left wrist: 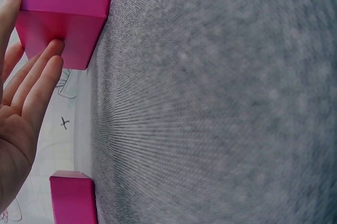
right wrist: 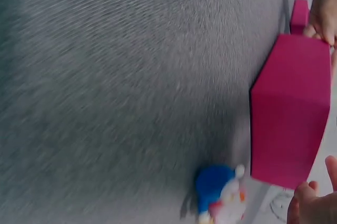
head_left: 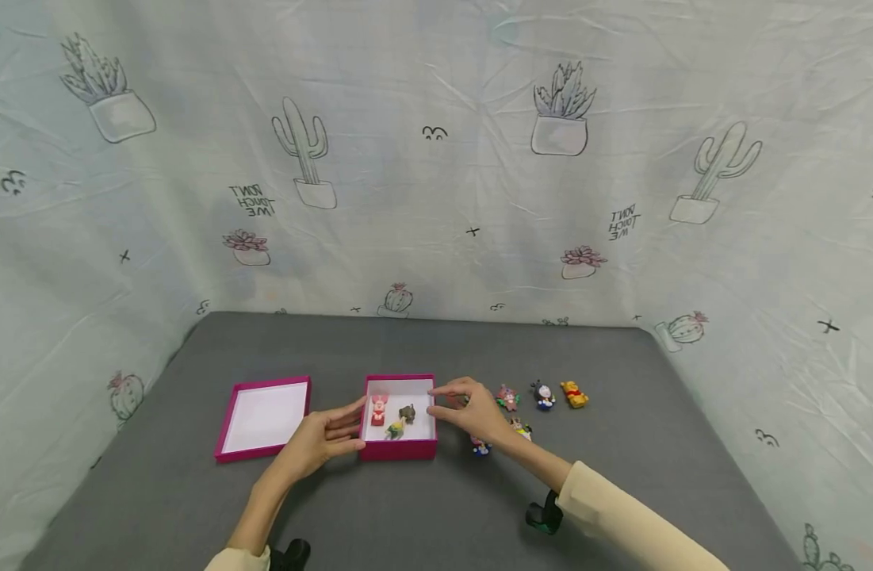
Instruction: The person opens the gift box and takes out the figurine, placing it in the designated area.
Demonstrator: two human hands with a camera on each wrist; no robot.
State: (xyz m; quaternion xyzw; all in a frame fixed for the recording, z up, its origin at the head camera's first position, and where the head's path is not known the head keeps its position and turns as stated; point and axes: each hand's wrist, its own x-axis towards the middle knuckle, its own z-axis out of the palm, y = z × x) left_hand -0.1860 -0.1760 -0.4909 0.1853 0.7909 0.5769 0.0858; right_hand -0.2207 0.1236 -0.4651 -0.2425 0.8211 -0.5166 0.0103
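A magenta box with a white inside stands uncovered on the grey table. Inside it lie a red-and-white figurine, a grey figurine and a green-and-yellow figurine. My left hand rests its extended fingers against the box's left wall; in the left wrist view those fingers touch the magenta side. At the right wall is my right hand, thumb and forefinger extended and apart, fingertips at the wall. I see nothing held in it. The right wrist view cuts off most of this hand.
The box's lid lies white side up on the left. Right of the box are a pink figurine, a dark-and-white one, a yellow-and-red bear, and a blue-and-white figurine below my right hand. A printed curtain surrounds the table.
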